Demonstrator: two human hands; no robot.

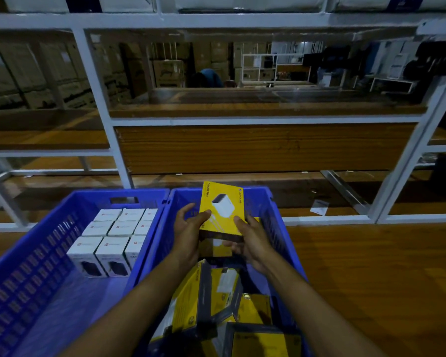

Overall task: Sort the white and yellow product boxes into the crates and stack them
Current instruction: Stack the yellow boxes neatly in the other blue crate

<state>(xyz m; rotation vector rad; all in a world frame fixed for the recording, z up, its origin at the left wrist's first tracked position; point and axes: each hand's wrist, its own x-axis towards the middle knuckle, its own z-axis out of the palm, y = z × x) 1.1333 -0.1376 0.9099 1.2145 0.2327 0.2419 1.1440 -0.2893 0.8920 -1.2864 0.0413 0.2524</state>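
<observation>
- We face a white metal shelving frame (242, 122) that rises behind the brown wooden worktop (371, 266).
- The left blue slotted plastic crate (36, 240) and the right blue slotted plastic crate (276, 217) touch side by side, reaching the worktop's far edge.
- Jumbled yellow product boxes (198, 292) fill the right crate's near half.
- White product boxes (111, 235) stand in rows in the left crate's far right corner.
- Our left hand (188, 235) and right hand (252, 240) clasp one yellow charger box (223, 210) by its sides, thumbs on top, over the right crate's far end.
</observation>
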